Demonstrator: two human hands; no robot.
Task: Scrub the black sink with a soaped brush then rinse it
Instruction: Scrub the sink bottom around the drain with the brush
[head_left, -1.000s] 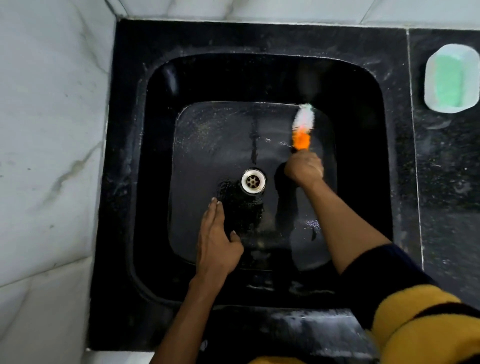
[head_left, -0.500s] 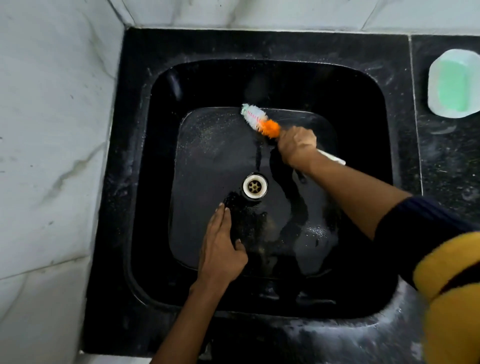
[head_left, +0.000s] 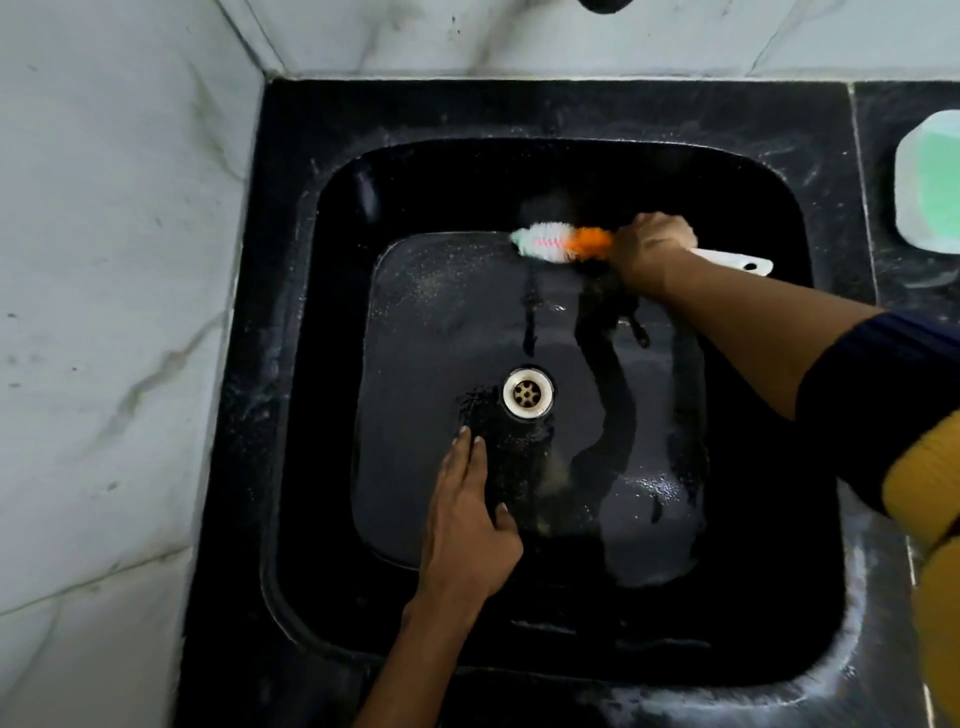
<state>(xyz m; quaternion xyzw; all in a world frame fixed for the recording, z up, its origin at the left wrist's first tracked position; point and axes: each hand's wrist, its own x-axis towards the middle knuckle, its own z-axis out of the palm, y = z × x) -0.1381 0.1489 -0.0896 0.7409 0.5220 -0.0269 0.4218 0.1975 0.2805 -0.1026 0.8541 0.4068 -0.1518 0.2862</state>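
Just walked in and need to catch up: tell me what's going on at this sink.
A person is scrubbing the black sink. The right hand grips a white-handled brush, bristles lying along the far edge of the basin floor. The left hand rests flat on the sink bottom, near the drain. The floor looks wet and streaked. A soap dish sits on the counter at right.

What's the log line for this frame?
phase: scrubbing | right hand: grips brush at sink back wall | left hand: flat on floor
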